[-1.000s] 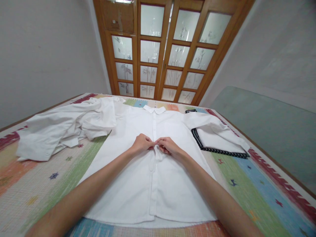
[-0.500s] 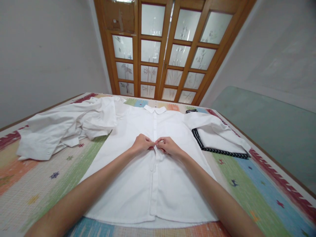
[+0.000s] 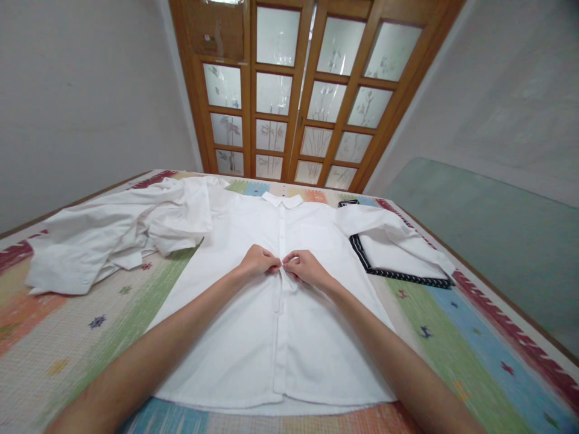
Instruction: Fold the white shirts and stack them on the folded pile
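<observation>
A white collared shirt point(image 3: 235, 337) lies spread front side up, its collar at the far side and its hem towards me. Both hands meet at the button placket, around the middle of the shirt. My left hand point(image 3: 260, 260) pinches the placket edge from the left. From the right, my right hand point(image 3: 305, 267) pinches the same strip, thumb and forefinger close to the other hand's fingertips. The fabric bunches slightly under the fingers. Any button between them is too small to make out. Below the hands, the placket's two edges lie loosely overlapped.
A crumpled white garment point(image 3: 117, 223) lies at the left. Folded white cloth with a black patterned border point(image 3: 407, 274) sits at the right, partly under a sleeve. A colourful patterned cover point(image 3: 452, 325) spreads over the table. Wooden glazed doors point(image 3: 289, 120) stand beyond, with walls either side.
The fingertips have shifted very slightly apart at the placket, both hands still pinching it. The whole view has moved a little.
</observation>
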`<state>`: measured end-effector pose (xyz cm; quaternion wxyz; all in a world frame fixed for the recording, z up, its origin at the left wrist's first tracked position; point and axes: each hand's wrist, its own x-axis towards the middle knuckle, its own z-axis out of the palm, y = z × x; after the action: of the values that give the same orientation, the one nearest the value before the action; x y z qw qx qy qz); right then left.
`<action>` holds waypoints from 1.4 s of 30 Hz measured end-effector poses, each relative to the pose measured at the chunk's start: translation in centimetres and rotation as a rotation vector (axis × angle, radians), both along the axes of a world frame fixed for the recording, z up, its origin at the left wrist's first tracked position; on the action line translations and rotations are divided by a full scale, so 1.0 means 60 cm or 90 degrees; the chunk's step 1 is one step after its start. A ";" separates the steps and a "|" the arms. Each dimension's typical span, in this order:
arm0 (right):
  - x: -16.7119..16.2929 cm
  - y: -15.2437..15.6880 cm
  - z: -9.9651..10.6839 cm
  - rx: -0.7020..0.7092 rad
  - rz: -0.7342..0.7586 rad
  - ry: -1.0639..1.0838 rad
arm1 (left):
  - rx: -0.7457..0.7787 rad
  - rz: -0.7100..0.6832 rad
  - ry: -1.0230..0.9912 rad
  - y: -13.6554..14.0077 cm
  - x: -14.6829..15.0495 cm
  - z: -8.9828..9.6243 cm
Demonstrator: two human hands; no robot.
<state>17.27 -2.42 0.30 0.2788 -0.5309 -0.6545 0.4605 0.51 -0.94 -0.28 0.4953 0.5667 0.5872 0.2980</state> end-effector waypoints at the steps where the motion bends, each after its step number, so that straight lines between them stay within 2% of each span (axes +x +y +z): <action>1: 0.000 -0.001 0.002 -0.032 -0.006 0.023 | -0.002 -0.002 -0.006 0.001 0.000 -0.001; 6: 0.002 -0.002 0.007 -0.154 0.005 0.123 | -0.027 -0.002 -0.036 0.002 -0.001 0.000; 11: 0.006 0.000 0.007 -0.163 0.007 0.151 | -0.026 -0.005 -0.026 -0.002 -0.003 0.008; 16: -0.004 -0.010 0.005 -0.101 0.052 0.091 | -0.019 -0.005 -0.025 -0.001 -0.004 0.010; 19: -0.018 -0.017 0.001 0.008 0.092 0.004 | -0.020 0.000 -0.043 0.002 -0.003 0.012; 22: -0.025 -0.018 -0.001 0.136 0.059 -0.082 | -0.028 -0.005 -0.042 0.001 -0.002 0.018; 27: -0.012 -0.010 -0.002 0.204 -0.045 -0.142 | 0.041 -0.030 0.080 -0.006 -0.007 0.028; 29: -0.006 -0.007 -0.003 0.230 -0.052 -0.159 | 0.062 -0.062 0.122 -0.007 -0.009 0.028; 33: 0.001 -0.003 -0.010 0.242 -0.015 -0.156 | 0.069 -0.123 0.162 -0.008 -0.011 0.027; 38: 0.005 0.004 -0.023 0.220 -0.014 -0.114 | 0.188 -0.148 0.228 -0.008 -0.010 0.027; 42: 0.008 0.008 -0.031 0.201 0.005 -0.083 | 0.217 -0.158 0.224 -0.004 -0.013 0.019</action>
<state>17.73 -1.96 -1.55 0.3139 -0.5067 -0.7376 0.3173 -0.27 -1.21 0.85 0.3157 0.7525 0.5317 0.2267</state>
